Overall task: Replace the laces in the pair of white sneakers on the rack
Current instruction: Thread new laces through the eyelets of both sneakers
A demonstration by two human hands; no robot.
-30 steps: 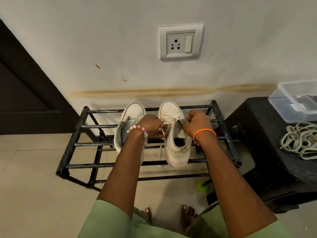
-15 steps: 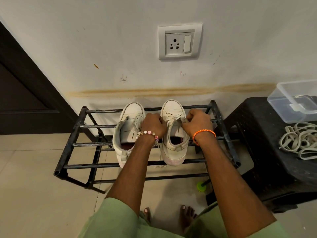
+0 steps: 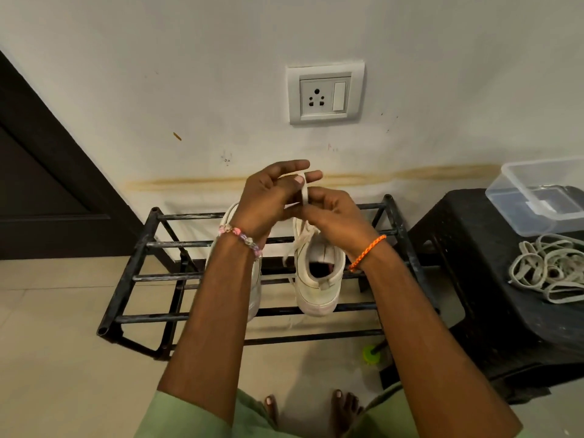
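My 2 bare feet (image 3: 343, 409) stand on the floor tiles just short of the black rack (image 3: 132, 276). On its top bars sit the 2 white sneakers: the right sneaker (image 3: 319, 279) heel toward me, its opening in view, and the left sneaker (image 3: 257, 279) mostly hidden behind my forearm. Above them my left hand (image 3: 268, 197) pinches a white lace (image 3: 304, 192) between thumb and fingers, its other fingers spread loosely. My right hand (image 3: 335, 213) curls round the same lace just below, I think, though its fingertips are hidden. To the right, a black stool (image 3: 474, 279) carries a heap of loose laces (image 3: 550, 273) and a clear plastic box (image 3: 543, 194). A wall socket (image 3: 325, 93) is beyond.
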